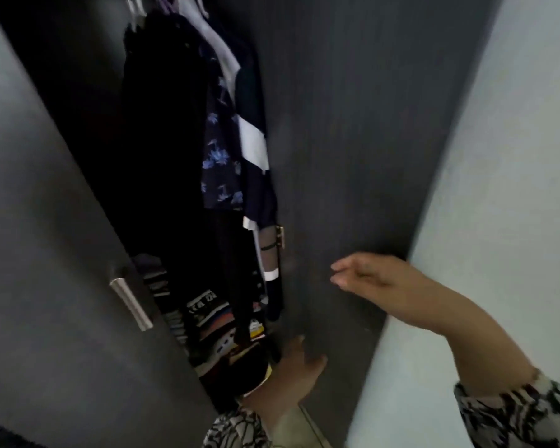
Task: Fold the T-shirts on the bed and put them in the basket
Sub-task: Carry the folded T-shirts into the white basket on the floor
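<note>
The wardrobe (353,124) is dark grey and stands open. To the left of its opening is the left door (46,253), with a silver handle (131,303) on it. Inside, clothes (207,140) hang from white hangers (220,50) at the top. Below them, on the wardrobe floor, there is a pile (207,321) of folded, stripy things. I cannot tell what each one is, it is too dark and blurry.

Low down, by the bottom of the wardrobe, is the left hand (291,379). Its fingers are straight and spread, and it holds nothing. It seems to rest on or near the right door (353,221), but I cannot tell if it touches. Further right and higher is the right hand (366,276). Its fingers are loose and a little bent, and it holds nothing too. It is close to the edge of the right door. To the right of the wardrobe is a pale wall (514,156).

The T-shirts, the bed and the basket are not in view here, so I cannot say where they are.

I think T-shirts are soft, light and floppy. They will not break or slip. It is best to pinch one at both shoulders, so it hangs flat and is easy to fold.
</note>
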